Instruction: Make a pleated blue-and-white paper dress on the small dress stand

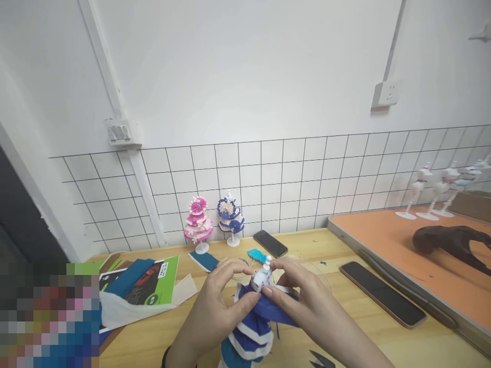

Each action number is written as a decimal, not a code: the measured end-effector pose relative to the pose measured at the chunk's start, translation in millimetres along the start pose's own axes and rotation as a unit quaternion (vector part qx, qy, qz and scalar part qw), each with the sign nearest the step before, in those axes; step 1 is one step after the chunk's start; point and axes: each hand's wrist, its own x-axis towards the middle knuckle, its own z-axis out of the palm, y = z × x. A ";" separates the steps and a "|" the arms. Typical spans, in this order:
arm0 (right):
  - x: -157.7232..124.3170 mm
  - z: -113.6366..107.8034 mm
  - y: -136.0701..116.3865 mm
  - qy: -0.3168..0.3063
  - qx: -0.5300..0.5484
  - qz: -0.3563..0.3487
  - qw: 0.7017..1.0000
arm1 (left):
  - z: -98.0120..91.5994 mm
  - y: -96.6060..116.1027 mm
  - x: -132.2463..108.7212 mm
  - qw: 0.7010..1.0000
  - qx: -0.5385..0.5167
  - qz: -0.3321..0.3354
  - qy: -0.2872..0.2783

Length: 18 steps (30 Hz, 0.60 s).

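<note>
A small white dress-form figure (pixel 262 277) stands near the table's front, wearing a tiered blue and white paper skirt (pixel 253 335). My left hand (pixel 224 301) curves round its left side, thumb and fingers pinching at the waist and bodice. From the right, my right hand (pixel 303 294) presses a dark blue strip (pixel 274 309) with a white edge against the waist between thumb and fingers. Just behind the figure lies a pleated light-blue paper piece (pixel 257 255). The tips of dark scissors (pixel 321 359) show at the bottom edge.
Two finished figures, pink (pixel 198 225) and blue (pixel 230 217), stand by the wall. Phones lie at the back (pixel 270 243) and right (pixel 382 293). Papers (pixel 164 286) cover the left. An orange board (pixel 379 240) at right holds bare forms (pixel 419 189) and a dark brown object (pixel 447 245).
</note>
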 end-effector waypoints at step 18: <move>1.5 2.2 5.6 0.046 0.018 0.033 0.998 | 8.7 6.6 1.4 0.994 0.085 0.026 0.070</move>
